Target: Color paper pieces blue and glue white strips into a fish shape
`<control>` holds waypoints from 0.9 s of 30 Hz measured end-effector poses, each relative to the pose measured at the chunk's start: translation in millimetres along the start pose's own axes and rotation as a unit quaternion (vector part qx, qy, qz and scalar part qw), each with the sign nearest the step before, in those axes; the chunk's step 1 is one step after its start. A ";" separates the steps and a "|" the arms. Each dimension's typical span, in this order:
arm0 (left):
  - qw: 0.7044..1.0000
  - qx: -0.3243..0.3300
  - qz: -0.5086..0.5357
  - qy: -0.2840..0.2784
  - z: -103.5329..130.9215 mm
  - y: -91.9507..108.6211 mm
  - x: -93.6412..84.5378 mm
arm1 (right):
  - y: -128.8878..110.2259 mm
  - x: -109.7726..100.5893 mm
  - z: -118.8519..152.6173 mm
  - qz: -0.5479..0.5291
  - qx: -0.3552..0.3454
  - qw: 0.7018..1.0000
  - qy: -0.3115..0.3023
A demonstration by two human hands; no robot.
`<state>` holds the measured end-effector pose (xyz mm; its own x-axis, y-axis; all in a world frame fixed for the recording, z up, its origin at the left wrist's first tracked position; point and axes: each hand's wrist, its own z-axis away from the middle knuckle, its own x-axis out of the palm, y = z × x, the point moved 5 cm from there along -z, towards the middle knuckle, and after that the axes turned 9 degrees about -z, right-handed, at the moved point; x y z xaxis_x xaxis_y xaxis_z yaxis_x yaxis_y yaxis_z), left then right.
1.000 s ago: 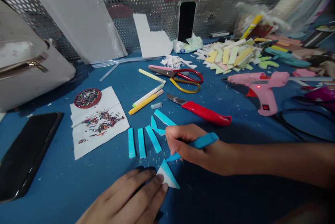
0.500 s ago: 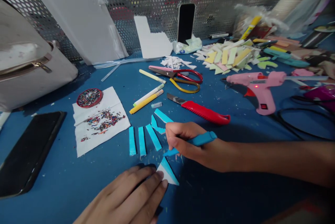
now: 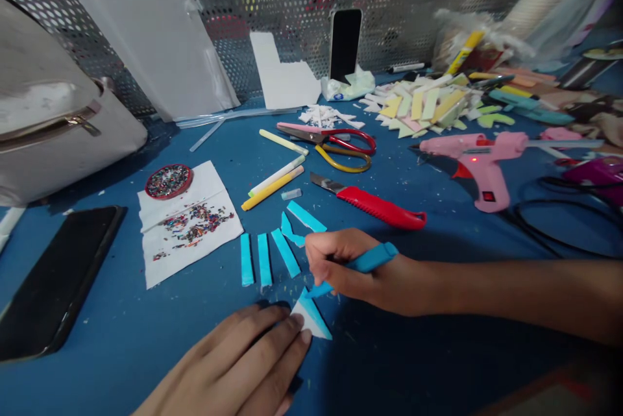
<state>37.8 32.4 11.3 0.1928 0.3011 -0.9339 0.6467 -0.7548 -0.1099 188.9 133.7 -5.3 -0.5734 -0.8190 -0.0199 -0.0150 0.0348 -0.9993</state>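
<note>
1 blue marker (image 3: 374, 258) gripped, R hand (image 3: 353, 270); L hand (image 3: 243, 357) flat, pinning part-blue pc (image 3: 312, 320).

The person's left hand (image 3: 238, 361), towards seven o'clock, is bare — slim, tapering fingers (image 3: 272, 341), faintly creased at the joints, with small nails (image 3: 305, 336) at the tips. Nearer the centre, towards five o'clock, the right hand (image 3: 353, 280) is bare too, joined by a narrow wrist (image 3: 413, 289) to a slender forearm (image 3: 496, 286) — uncovered to the view's edge between three and four o'clock, where shadow covers it.
</note>
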 end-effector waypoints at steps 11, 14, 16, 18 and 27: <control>1.000 0.000 0.007 0.009 -2.1 -0.5 -7.0 | 1.5 1.4 -0.7 0.000 0.004 1.000 -0.017; 1.000 0.002 0.001 0.005 -0.9 0.0 -5.8 | 1.4 1.6 0.5 0.008 0.006 1.000 -0.020; 1.000 0.006 -0.008 0.008 0.1 0.6 -5.2 | 0.6 1.0 0.7 0.006 -0.005 1.000 -0.014; 1.000 0.007 -0.010 0.007 0.7 0.8 -4.7 | 1.3 1.3 0.7 0.004 -0.002 1.000 -0.017; 1.000 -0.002 -0.009 0.008 0.5 0.4 -6.0 | 1.5 2.5 0.8 0.022 0.001 0.999 -0.028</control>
<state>36.4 30.0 16.6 0.1933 0.3248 -0.9258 0.6535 -0.7465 -0.1255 188.1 131.3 -6.8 -0.5271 -0.8472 -0.0661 0.0112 0.0708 -0.9974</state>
